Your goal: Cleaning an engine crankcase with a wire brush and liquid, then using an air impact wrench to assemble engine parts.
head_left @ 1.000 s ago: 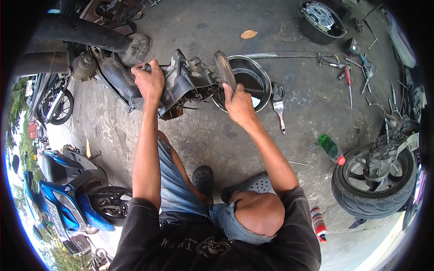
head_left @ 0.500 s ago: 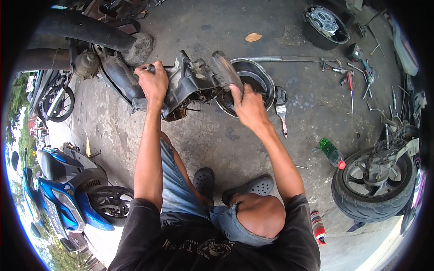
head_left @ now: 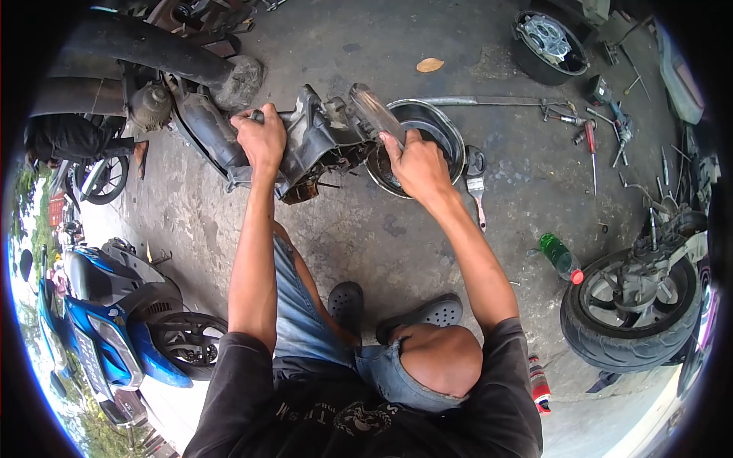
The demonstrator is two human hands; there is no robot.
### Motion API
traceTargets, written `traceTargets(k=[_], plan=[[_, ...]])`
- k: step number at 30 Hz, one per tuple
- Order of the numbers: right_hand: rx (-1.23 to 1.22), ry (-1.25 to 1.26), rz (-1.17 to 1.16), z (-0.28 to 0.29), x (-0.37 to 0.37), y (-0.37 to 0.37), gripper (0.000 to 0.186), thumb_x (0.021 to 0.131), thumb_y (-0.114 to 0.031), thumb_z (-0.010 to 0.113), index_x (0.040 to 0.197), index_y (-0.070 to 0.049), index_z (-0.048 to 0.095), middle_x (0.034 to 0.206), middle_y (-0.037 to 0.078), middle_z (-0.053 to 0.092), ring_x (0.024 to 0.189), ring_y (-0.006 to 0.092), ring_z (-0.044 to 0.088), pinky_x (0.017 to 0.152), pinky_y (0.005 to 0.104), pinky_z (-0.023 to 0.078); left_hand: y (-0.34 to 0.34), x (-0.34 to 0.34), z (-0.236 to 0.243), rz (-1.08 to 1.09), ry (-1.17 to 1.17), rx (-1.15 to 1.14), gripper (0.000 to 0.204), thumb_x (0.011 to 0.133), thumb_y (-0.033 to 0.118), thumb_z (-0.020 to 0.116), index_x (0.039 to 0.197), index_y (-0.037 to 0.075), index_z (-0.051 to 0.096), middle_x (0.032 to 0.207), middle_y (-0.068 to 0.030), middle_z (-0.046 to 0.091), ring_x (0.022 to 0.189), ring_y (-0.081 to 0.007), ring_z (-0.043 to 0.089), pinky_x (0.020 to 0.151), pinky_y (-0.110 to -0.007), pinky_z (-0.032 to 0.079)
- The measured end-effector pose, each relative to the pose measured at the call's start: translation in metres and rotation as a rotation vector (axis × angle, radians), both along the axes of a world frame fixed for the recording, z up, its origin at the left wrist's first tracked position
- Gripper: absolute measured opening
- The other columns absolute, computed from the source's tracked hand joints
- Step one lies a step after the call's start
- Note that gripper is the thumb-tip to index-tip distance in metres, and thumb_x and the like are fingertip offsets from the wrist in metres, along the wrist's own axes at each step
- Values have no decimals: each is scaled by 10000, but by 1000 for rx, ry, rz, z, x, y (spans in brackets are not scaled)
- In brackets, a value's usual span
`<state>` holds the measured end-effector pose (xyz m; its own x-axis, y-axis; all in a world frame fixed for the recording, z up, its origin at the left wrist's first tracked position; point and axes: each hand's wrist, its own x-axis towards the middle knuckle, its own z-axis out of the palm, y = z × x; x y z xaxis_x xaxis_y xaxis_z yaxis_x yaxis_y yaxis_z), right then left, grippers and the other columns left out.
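The engine casing [head_left: 317,141] is lying on the concrete floor [head_left: 366,229], directly ahead of the squatting person. It is gripped at its near left edge by the left hand [head_left: 262,140], whose fingers are wrapped and pressed tight around the metal. That grip is unchanged from a second ago, so the casing is being held steady throughout.

What has changed is on the other side. The right hand [head_left: 416,164] is closed around the handle of a brush [head_left: 376,113], the bristle end blurred just above the knuckles and laid against the right end of the casing. A second ago the brush was raised higher and stood more upright over the metal basin [head_left: 450,133]; it is now swung down and tilted towards the casing, with the hand drawn nearer to the body. From this a scrubbing stroke is judged to be under way, and the blur suggests quick motion.

The basin is seen just beyond and beneath the right hand, its rim almost touching the casing. A paintbrush [head_left: 477,191] is lying just right of that hand.
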<state>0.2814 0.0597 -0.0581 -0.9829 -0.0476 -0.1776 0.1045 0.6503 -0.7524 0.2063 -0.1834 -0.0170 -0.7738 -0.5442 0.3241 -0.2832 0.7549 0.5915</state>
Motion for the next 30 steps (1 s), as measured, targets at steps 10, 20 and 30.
traceTargets(k=[10, 20, 30], plan=[[-140, 66, 4, 4, 12, -17, 609, 972, -472, 454, 982, 127, 562, 757, 352, 623, 778, 508, 638, 694, 534, 529, 9, 4, 6, -15, -44, 4, 536, 838, 338, 597, 1119, -102, 475, 973, -378, 616, 983, -484, 613, 896, -464, 461], [-36, 24, 3, 1, -2, 4, 632, 964, -499, 455, 1022, 120, 572, 789, 355, 626, 806, 519, 629, 738, 536, 523, 12, 3, 5, -18, -41, 8, 552, 833, 352, 594, 1131, -96, 468, 978, -380, 614, 981, -483, 615, 890, -470, 463], [-45, -49, -1, -2, 7, 0, 654, 973, -498, 436, 1039, 139, 568, 783, 367, 619, 829, 514, 635, 757, 535, 521, 3, 4, 1, 31, -24, 18, 537, 836, 331, 599, 1127, -102, 471, 1004, -374, 610, 1018, -478, 602, 906, -464, 456]])
